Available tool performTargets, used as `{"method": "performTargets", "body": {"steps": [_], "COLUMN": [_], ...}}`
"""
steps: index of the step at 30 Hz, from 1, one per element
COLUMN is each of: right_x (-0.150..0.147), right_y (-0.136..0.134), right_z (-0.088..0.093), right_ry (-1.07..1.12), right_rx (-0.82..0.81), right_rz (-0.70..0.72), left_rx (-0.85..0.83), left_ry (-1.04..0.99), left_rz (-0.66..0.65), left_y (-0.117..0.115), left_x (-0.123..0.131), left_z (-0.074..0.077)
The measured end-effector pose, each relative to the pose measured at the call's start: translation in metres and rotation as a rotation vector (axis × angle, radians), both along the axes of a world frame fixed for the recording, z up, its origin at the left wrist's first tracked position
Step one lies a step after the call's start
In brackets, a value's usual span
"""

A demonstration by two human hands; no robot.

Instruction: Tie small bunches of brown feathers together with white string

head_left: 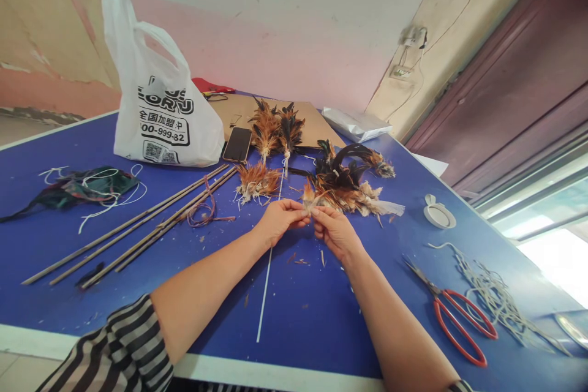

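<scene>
My left hand (280, 220) and my right hand (334, 230) meet over the blue table (298, 300), fingertips pinched together on a small bunch of brown feathers (310, 198). A thin white stick (270, 263) runs from the table's near edge up under my left hand. Right behind my hands lies a pile of brown and black feathers (349, 187). A smaller feather tuft (257, 182) lies just left of it.
Several thin bamboo sticks (138, 223) lie at the left, with a purple cord (202, 211). Red-handled scissors (452, 312) and tangled string (498, 300) lie at the right. A white plastic bag (156, 104), phone (237, 144), tape roll (438, 214), dark cloth (82, 187) and finished feather bundles (275, 128) are farther back.
</scene>
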State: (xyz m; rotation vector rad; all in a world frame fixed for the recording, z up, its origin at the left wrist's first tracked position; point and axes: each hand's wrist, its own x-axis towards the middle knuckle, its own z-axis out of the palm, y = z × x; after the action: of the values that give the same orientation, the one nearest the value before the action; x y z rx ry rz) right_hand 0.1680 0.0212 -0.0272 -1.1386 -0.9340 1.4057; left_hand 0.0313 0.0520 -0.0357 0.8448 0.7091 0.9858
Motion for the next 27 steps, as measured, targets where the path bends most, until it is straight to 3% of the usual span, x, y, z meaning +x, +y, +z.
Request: {"method": "performTargets", "body": {"steps": [5, 13, 22, 27], "right_x": [-0.003, -0.003, 0.004, 0.008], "right_y": [-0.001, 0.000, 0.000, 0.000], "right_z": [-0.002, -0.002, 0.000, 0.000], "right_ry": [-0.086, -0.102, -0.246, -0.275], "right_rx": [0.085, 0.093, 0.124, 0.114], "right_rz": [-0.057, -0.077, -0.050, 0.036], "left_rx": [0.206, 0.020, 0.060, 0.069], "left_ry": [0.128, 0.058, 0.128, 0.179], "left_rz": [0.001, -0.141, -0.248, -0.283], "left_y": [-0.001, -0.002, 0.000, -0.001], "left_x": [0.001, -0.001, -0.005, -0.006], "left_z": [-0.003, -0.005, -0.003, -0.002]}}
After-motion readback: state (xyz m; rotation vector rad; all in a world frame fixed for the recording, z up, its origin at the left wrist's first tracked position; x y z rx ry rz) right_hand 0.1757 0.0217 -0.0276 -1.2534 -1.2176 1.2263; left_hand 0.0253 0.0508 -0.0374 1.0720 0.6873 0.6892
